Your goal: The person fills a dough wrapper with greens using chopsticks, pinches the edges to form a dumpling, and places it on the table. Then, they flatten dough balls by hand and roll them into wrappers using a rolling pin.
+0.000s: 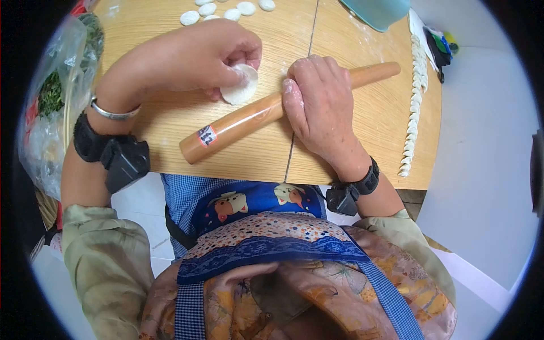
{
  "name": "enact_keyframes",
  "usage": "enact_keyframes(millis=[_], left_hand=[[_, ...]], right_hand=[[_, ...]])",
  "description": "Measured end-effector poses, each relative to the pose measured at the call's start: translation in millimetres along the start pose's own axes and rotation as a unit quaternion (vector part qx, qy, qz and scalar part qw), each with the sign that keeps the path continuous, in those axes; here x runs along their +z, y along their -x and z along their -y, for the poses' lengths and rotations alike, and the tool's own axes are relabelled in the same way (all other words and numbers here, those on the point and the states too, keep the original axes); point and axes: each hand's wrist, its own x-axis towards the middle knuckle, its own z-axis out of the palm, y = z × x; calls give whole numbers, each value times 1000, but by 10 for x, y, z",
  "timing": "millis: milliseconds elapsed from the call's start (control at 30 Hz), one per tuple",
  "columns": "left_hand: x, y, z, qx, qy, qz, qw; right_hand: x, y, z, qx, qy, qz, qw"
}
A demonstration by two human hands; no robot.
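A thin white dough round (241, 86) is pinched between the thumb and curled fingers of my left hand (218, 59), just above the wooden table. My right hand (322, 102) is wrapped over the middle of a wooden rolling pin (243, 126), which lies at a slant with its lower left end nearer my body. A small label is stuck near that end. The dough round hangs close beside the pin. Flour dusts my fingers and thumb.
Several small flattened dough pieces (246, 8) lie at the table's far side. A light blue container (378, 10) stands at the back right. A long row of shaped dough pieces (413, 107) runs along the right edge. Plastic bags (51, 133) with greens sit at the left.
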Motion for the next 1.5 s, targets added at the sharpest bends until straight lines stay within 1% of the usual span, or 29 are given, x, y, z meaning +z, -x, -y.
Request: enact_keyframes(millis=[100,167,300,400,467,600,667,767,900,967,1000,1100,1167,1200,1267,1400,1467,1500], left_hand=[[38,1,-14,-27,-3,15,1000],[33,-31,90,102,-137,-36,985],[25,-42,107,111,-124,-72,983],[14,-77,148,129,-157,-99,974],[8,-103,195,182,-182,-121,959],[-17,-78,139,155,-206,-106,961],[9,-79,145,110,-148,-113,976],[-2,-90,143,99,-160,-111,976],[39,-48,127,110,-138,-104,979],[64,-35,144,134,-191,-128,964],[72,-31,140,134,-192,-128,964],[61,-28,99,131,-211,-112,962],[10,-39,27,83,-213,-49,972],[11,-50,49,84,-214,-49,972],[24,-56,119,145,-88,-36,985],[33,-50,101,135,-88,-27,987],[73,-87,162,148,-1,-27,989],[62,-72,143,148,-1,-26,989]], right_hand=[[27,-5,-4,-2,4,-11,1000],[34,-7,-8,-6,2,-18,1000],[1,-71,-15,-10,6,1,1000],[60,-212,-80,-27,15,9,999],[131,-335,-118,-35,19,4,999],[269,-605,-207,-36,-7,-3,999],[301,-654,-203,-34,-7,-12,999],[286,-580,-192,-28,-2,-17,999],[131,-280,-71,-16,21,-1,1000],[42,-148,-9,-11,20,4,1000],[14,-95,10,-5,19,9,1000],[-6,26,18,0,5,0,1000],[-20,49,11,1,2,-1,1000],[-26,53,6,-1,-2,0,1000],[-32,50,7,0,-3,3,1000],[-37,38,15,5,-9,10,1000],[-38,39,14,4,-12,9,1000],[-40,40,13,4,-13,6,1000]])
